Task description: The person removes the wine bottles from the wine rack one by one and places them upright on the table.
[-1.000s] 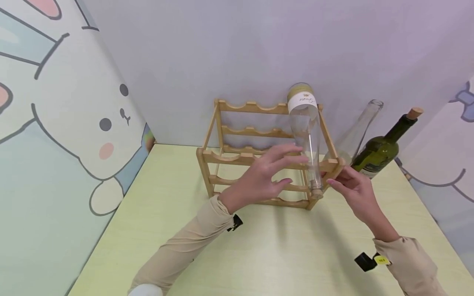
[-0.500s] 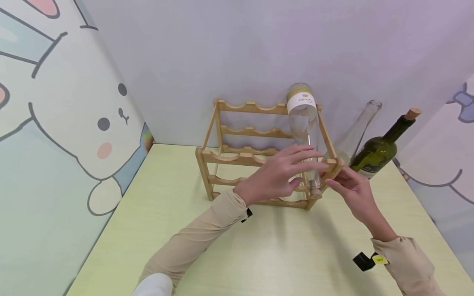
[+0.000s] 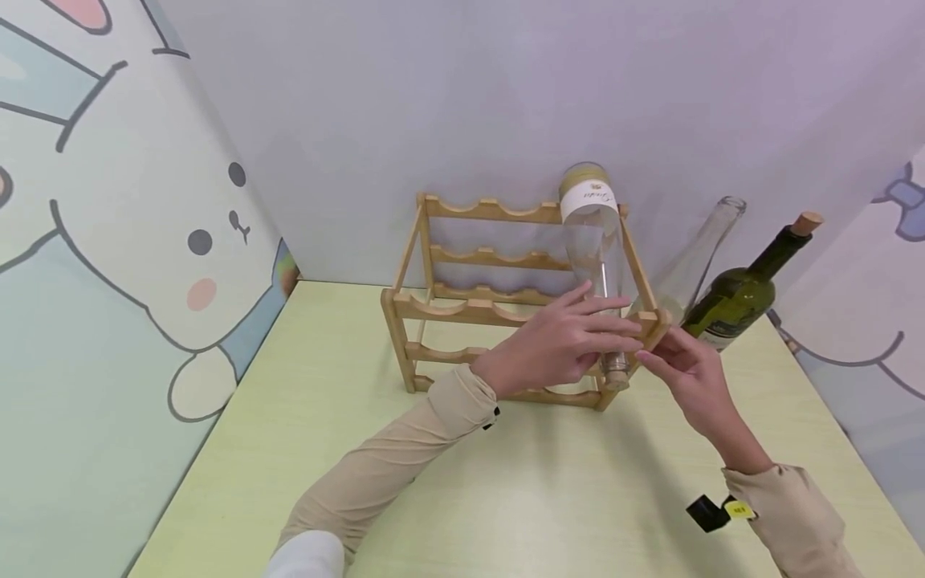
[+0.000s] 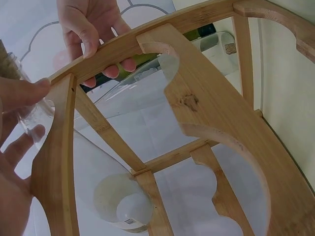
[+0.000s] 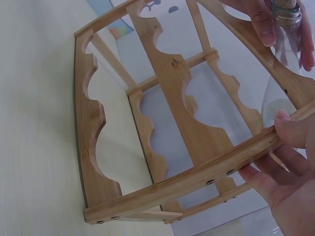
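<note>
A wooden wine rack (image 3: 462, 309) stands against the wall. Across its top tier, at the right end, lies a clear glass bottle (image 3: 591, 229), its white-and-gold label at the back and its corked neck towards me. My left hand (image 3: 552, 345) is at the neck; in the right wrist view its thumb (image 5: 261, 22) lies on one side of the neck and its fingers on the other. My right hand (image 3: 690, 377) grips the rack's front right post, thumb in front and fingers wrapped behind, as the right wrist view shows (image 5: 290, 172).
To the right of the rack stand a clear uncorked bottle (image 3: 704, 249) and a green corked wine bottle (image 3: 740, 297). The pale wooden table (image 3: 506, 490) stretches in front of the rack. A plain wall (image 3: 433, 96) rises close behind it.
My left hand has moved right, from beside the bottle's neck onto it, and its fingers have closed in. My right hand keeps its hold on the rack; the bottles have stayed put.
</note>
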{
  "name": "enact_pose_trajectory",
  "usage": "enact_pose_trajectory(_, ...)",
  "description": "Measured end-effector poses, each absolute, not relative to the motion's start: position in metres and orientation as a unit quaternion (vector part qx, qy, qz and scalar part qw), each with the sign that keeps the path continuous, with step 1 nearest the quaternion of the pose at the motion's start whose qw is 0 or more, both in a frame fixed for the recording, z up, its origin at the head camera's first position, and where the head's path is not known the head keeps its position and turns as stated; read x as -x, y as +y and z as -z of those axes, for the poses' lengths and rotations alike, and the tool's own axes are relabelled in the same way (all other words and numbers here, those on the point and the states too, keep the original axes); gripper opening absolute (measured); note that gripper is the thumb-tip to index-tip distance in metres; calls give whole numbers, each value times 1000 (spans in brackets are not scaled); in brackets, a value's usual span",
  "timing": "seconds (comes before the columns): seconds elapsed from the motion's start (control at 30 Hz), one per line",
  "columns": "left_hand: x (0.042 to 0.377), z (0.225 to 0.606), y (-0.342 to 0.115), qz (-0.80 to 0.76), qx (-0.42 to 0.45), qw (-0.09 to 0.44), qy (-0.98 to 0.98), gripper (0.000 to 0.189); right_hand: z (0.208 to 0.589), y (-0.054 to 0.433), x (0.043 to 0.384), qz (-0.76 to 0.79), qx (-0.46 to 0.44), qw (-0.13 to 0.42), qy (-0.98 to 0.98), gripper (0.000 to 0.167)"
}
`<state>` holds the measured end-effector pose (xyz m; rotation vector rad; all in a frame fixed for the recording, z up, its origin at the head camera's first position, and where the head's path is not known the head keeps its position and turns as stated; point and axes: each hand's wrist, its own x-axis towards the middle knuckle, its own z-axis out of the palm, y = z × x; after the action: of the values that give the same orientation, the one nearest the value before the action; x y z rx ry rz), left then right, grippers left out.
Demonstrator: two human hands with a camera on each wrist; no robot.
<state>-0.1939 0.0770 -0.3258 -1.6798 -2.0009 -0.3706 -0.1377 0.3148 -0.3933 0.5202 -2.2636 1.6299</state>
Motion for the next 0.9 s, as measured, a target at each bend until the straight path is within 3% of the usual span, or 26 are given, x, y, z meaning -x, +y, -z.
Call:
enact_pose_trajectory(0.33,198,331,80,89,618,297,-722,34,395,315,136,-568,-173,154,-790,44)
enact_pose_trajectory(0.47,198,331,83,81,617,327,-711,27,395,315,136,-574,-177,155,-784,43)
enact_pose_trajectory(0.9,198,307,88,213,605,399,-655,33,397,313,136,-615,-200,160,-746,43)
